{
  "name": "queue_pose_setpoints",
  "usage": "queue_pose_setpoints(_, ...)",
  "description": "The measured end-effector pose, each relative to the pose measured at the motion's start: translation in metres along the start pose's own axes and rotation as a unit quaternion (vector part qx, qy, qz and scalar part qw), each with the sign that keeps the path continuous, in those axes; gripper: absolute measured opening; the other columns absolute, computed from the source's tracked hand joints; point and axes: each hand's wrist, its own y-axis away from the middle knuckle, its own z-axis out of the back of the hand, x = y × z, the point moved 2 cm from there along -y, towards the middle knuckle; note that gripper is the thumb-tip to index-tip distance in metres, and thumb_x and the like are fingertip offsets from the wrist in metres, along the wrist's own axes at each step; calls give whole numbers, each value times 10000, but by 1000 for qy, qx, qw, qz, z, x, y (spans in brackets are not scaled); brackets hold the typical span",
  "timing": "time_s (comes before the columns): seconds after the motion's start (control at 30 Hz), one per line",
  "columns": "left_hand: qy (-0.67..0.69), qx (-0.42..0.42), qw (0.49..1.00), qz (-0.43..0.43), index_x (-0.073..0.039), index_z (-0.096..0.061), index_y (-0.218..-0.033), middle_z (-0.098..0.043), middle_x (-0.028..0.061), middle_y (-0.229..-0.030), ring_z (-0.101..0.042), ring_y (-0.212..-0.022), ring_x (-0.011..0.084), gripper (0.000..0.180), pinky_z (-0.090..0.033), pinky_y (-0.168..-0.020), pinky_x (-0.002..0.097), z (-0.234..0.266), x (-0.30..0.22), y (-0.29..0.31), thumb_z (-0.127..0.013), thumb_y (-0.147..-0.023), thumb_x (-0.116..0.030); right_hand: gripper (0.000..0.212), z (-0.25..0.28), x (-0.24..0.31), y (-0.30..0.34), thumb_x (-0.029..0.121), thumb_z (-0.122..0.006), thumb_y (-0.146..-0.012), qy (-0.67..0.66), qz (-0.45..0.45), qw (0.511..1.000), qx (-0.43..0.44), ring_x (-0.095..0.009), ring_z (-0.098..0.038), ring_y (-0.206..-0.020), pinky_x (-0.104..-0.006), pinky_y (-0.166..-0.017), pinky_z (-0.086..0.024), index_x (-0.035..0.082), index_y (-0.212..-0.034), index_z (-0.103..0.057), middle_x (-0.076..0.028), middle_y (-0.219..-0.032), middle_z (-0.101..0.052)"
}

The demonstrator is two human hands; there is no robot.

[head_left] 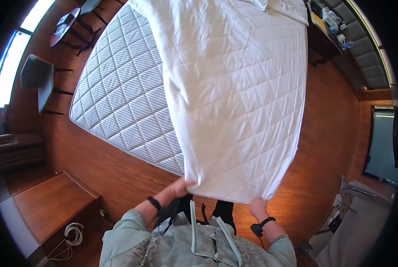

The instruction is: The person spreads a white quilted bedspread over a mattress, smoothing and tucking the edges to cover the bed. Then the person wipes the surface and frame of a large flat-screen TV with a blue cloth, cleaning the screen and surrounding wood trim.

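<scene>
A white quilted mattress pad stretches from my hands up over the right part of a striped, diamond-quilted mattress. The left part of the mattress lies bare. My left hand grips the near left corner of the pad, fingers closed on the fabric. At the near right corner my right hand is closed on the pad's edge. Between the two hands the near edge sags slightly, held out past the foot of the bed. Black bands circle both wrists, with a small dark device on the right one.
A wooden cabinet stands at lower left, a coiled white cable beside it. Chairs and a small round table stand at far left. A desk with items is at far right; grey fabric hangs at lower right.
</scene>
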Motion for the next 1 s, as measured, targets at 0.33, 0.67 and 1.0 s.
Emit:
queue_pose_setpoints(0.33, 47, 73, 995, -53, -20, -480, -1304, -560, 113, -1276, -528, -1171, 256, 535, -388, -1026, 416, 25, -54, -5, -622, -860, -281, 272, -62, 21, -48, 114, -515, -782, -608, -166, 774, 56, -315, -653, -946, -492, -759, -524, 7, -1011, -617, -146, -1037, -629)
queue_pose_setpoints(0.67, -1, -97, 995, 18, -44, -427, -1338, -555, 85, -1254, -538, -1164, 282, 476, -453, -971, 484, 28, -33, -9, -560, -918, -222, 364, -54, 68, -54, 179, -582, -732, -996, -54, 66, -19, -255, -507, -979, -452, -879, -421, 126, -1091, -552, -75, -1075, -550)
queue_pose_setpoints(1.0, 26, -80, 996, -16, -54, -368, -1383, -447, 114, -1398, -440, -1269, 311, 597, -356, -1052, 531, 18, -52, 1, -560, -914, -369, 390, -74, 45, -44, 113, -632, -856, -997, -10, 79, -17, -263, -545, -1133, -445, -957, -449, 52, -1226, -523, -87, -1177, -597)
